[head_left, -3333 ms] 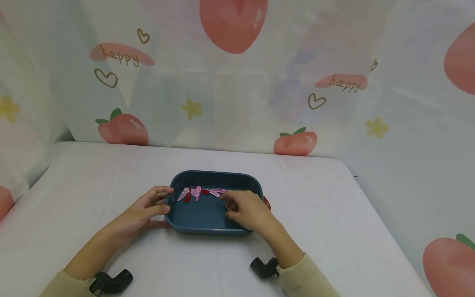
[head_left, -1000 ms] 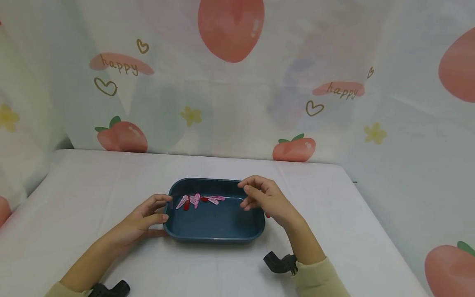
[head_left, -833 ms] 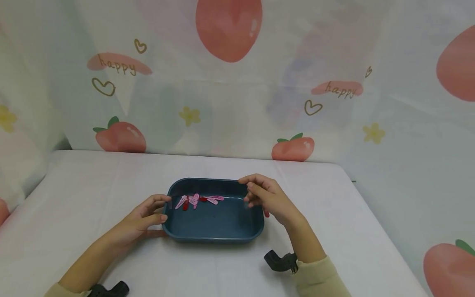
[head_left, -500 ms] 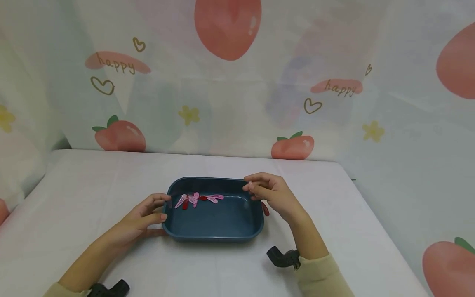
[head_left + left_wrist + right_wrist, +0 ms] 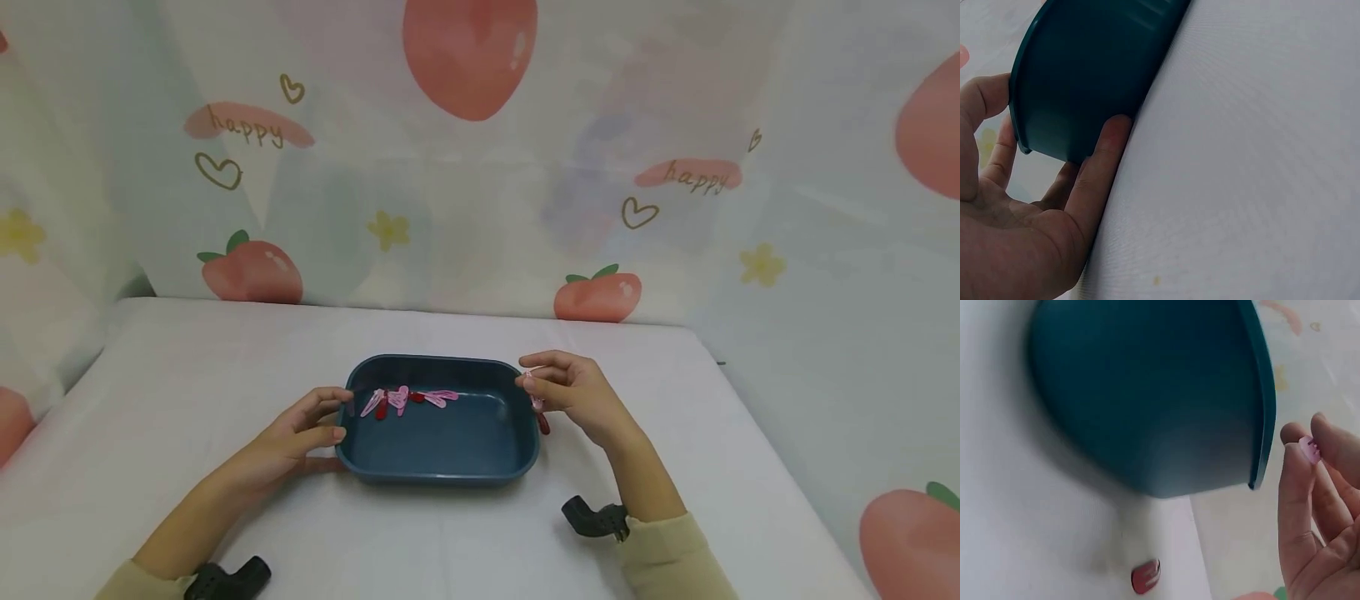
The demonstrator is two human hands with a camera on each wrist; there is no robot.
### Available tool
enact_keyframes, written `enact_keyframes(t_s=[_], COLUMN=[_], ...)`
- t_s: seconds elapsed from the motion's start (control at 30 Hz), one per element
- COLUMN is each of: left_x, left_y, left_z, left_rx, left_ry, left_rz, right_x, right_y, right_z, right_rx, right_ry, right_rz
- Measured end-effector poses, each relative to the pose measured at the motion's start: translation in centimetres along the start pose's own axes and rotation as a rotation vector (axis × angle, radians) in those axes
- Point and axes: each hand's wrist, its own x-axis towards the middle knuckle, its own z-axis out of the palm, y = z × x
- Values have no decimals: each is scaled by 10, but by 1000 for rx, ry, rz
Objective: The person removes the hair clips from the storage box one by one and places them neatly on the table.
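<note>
A dark teal tray [image 5: 442, 479] stands on the white table. Inside it, near the back left, pink hair clips [image 5: 397, 402] and red hair clips [image 5: 382, 410] lie in a loose row. My left hand [image 5: 306, 423] holds the tray's left end. In the left wrist view its fingers [image 5: 1097, 165] span from rim to base. My right hand [image 5: 573, 392] is raised just beyond the right rim. Between thumb and fingertips it pinches a small pink hair clip [image 5: 1310, 450], mostly hidden by the fingers. Below that hand, a red hair clip [image 5: 543, 423] lies on the table outside the tray.
White cloth [image 5: 420, 542] covers the table. A fruit-printed curtain [image 5: 465, 208] hangs behind it and along the sides. Black camera mounts [image 5: 592, 517] sit on both wrists.
My right hand has lifted out of the tray's right part with the pink hair clip and shifted right, past the rim. My left hand stays at the left end; the clip row is unmoved.
</note>
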Motion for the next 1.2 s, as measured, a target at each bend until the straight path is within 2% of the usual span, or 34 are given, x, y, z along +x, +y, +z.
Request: enact_keyframes(t_s=[0.2, 0.47, 0.7, 1.0, 1.2], left_x=[1, 1, 0, 1, 0], left_y=[1, 3, 3, 3, 3], left_z=[0, 2, 2, 1, 1], left_rx=[-5, 1, -8, -13, -7], left_ry=[-6, 10, -1, 4, -10], left_rz=[13, -12, -4, -22, 1], right_x=[-1, 0, 0, 0, 0], right_y=[3, 5, 9, 14, 18], right_z=[-10, -22, -28, -31, -34], right_rx=[-5, 50, 87, -34, -57], right_ry=[25, 45, 44, 43, 32], right_rz=[11, 61, 47, 20, 34])
